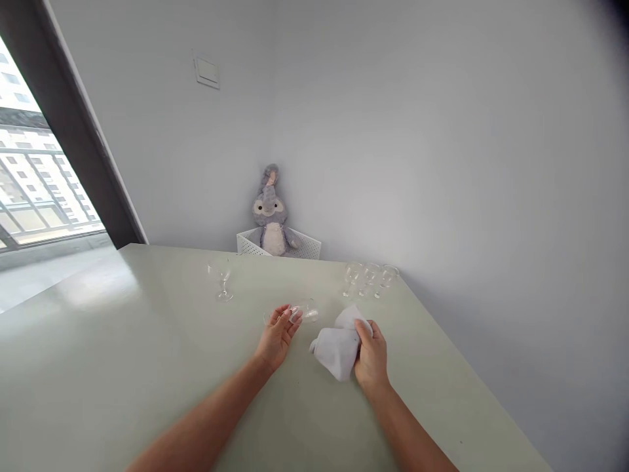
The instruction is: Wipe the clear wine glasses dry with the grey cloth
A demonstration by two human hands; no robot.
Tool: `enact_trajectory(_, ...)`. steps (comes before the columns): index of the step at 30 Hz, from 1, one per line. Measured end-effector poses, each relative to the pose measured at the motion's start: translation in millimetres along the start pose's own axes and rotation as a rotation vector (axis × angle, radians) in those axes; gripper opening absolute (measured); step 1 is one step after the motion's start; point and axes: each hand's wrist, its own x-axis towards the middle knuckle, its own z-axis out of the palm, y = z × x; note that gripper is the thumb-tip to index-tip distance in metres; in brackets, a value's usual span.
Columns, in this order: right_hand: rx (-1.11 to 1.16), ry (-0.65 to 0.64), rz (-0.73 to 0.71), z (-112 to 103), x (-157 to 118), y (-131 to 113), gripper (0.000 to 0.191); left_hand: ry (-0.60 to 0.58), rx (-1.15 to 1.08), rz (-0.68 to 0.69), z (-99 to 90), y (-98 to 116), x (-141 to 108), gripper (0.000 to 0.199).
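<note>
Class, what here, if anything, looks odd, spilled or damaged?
Mildly odd: a plush toy sits in a white basket at the far edge of the table, an unlikely companion for stemmed glasses. No spill or breakage shows.

Hands with glass and cloth

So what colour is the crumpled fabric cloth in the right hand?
The crumpled fabric cloth is plain whitish grey, clearest in the head view.

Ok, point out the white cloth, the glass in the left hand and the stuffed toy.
White cloth (338, 347): head view, on its broad lower part.
Held glass (309, 313): head view, on its bowl.
Stuffed toy (273, 238): head view, on its pale belly.
</note>
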Motion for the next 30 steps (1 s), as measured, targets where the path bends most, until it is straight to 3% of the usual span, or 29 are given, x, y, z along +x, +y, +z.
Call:
enact_trajectory(1, -0.085, -0.025, -0.079, -0.1, -2.8, -1.6, 0.023, -0.007, 0.030, 0.016, -0.6, -1.3, 0.4, 0.017)
enact_trajectory(3, -0.264, -0.194, -0.190, 3.2, -11.9, -3.1, 0.023, -0.035, 0.076, 0.039, 0.2, -3.8, -0.8, 0.022)
enact_trajectory(6, -0.385, -0.446, -0.187, 10.8, -23.9, -2.3, 0.031, -0.073, 0.109, 0.060, 4.7, -5.0, -5.5, 0.027)
enact_trajectory(10, -0.319, -0.428, -0.119, 11.5, -21.1, 1.1, 0.038, -0.090, 0.147, 0.059, 11.9, -3.7, -12.1, 0.030)
enact_trajectory(13, -0.424, -0.430, -0.201, 6.8, -14.2, 2.1, 0.034, -0.106, 0.167, 0.058, 17.3, -3.2, -16.5, 0.034)
enact_trajectory(17, -0.614, -0.620, -0.330, 4.5, -14.8, -6.7, 0.035, -0.146, 0.200, 0.056, 21.7, -0.2, -20.8, 0.034)
enact_trajectory(22, -0.518, -0.875, -0.043, 5.7, -22.3, -8.9, 0.055, -0.161, 0.342, 0.002, 17.6, 1.4, -21.3, 0.025)
enact_trajectory(24, -0.460, -0.841, -0.023, 6.7, -22.5, 0.7, 0.054, -0.157, 0.448, -0.050, 15.3, -0.5, -20.8, 0.022)
enact_trajectory(27, -0.305, -0.689, -0.008, 8.1, -18.1, 15.6, 0.042, -0.154, 0.507, -0.089, 16.9, -2.6, -22.4, 0.024)
enact_trajectory(30, 0.003, -0.569, 0.249, 7.3, -11.8, 18.3, 0.039, -0.230, 0.426, -0.070, 25.8, -0.7, -27.8, 0.036)
